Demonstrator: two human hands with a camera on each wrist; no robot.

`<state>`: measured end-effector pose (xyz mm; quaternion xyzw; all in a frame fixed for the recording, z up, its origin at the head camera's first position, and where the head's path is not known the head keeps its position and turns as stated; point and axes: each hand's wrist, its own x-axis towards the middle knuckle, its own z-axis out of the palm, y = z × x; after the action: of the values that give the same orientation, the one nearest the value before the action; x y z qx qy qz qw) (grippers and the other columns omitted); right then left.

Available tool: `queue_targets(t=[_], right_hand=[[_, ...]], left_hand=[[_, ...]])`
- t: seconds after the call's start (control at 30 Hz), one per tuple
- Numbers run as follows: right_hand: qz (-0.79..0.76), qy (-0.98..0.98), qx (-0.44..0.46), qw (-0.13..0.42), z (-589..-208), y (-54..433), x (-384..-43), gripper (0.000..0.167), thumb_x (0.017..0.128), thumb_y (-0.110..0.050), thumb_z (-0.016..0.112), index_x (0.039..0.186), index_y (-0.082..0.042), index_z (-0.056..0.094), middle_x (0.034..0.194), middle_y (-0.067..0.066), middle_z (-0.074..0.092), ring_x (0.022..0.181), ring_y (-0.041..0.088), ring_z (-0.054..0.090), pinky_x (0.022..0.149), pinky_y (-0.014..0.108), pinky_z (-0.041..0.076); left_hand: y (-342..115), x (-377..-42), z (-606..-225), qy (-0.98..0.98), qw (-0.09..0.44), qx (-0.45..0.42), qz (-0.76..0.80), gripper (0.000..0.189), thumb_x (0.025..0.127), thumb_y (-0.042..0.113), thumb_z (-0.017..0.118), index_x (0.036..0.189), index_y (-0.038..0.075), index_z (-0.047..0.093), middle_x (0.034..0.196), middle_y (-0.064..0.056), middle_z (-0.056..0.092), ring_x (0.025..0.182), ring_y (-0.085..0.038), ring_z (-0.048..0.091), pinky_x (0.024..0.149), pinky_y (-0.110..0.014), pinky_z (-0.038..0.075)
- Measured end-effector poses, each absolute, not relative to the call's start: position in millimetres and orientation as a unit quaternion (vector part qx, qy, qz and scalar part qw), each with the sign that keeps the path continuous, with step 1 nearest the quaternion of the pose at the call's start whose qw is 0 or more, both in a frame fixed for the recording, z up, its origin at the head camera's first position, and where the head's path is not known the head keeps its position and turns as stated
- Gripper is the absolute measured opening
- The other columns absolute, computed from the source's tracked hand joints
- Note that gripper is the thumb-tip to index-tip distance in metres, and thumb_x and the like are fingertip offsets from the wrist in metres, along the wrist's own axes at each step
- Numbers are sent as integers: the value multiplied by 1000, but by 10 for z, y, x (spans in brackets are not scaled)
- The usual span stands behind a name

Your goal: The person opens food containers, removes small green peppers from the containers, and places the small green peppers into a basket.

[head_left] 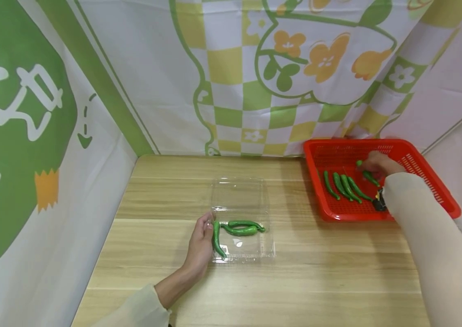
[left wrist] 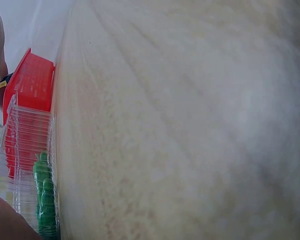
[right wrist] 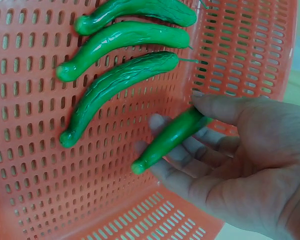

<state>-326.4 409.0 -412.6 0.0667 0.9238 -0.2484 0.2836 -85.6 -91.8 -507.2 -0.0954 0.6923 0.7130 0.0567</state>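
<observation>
My right hand holds a green chili pepper between thumb and fingers, inside the red basket. Several more green peppers lie side by side on the basket's floor, to the left of that hand in the head view. At the left side of an open clear plastic box, my left hand grips the wall. Inside this box are three green peppers: one upright pepper along the left wall and two lying crosswise, including a curved pepper.
The box's clear lid is folded back towards the rear of the wooden table. Behind the table hangs a patterned curtain, close to the basket's back rim. A white and green side wall borders the left edge.
</observation>
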Motion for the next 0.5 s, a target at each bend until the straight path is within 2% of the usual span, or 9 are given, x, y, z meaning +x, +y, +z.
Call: queue_targets(t=[0.2, 0.43, 0.5], right_hand=[[-243, 913, 60, 322, -4150, 4088, -3269, 26, 102, -17, 63, 83, 2, 63, 64, 0, 69, 57, 12, 59, 59, 30, 61], [-255, 903, 69, 340, -4159, 4041, -3198, 24, 103, -16, 63, 93, 0, 46, 74, 5, 54, 66, 20, 60, 64, 35, 65], [-251, 903, 65, 343, -4167, 4030, -3185, 24, 104, -15, 62, 96, 0, 46, 75, 5, 54, 67, 20, 61, 65, 35, 64]], left_hand=[[-919, -854, -5076, 693, 56, -94, 713, 46, 115, 9, 30, 161, 2, 32, 172, -18, 29, 159, -40, 25, 133, -53, 19], [-916, -853, -5077, 692, 55, -93, 713, 46, 115, 9, 30, 161, 2, 32, 172, -18, 29, 159, -40, 24, 132, -53, 19], [-913, -852, -5076, 693, 55, -89, 714, 47, 115, 9, 30, 161, 1, 31, 172, -19, 29, 159, -40, 24, 132, -53, 19]])
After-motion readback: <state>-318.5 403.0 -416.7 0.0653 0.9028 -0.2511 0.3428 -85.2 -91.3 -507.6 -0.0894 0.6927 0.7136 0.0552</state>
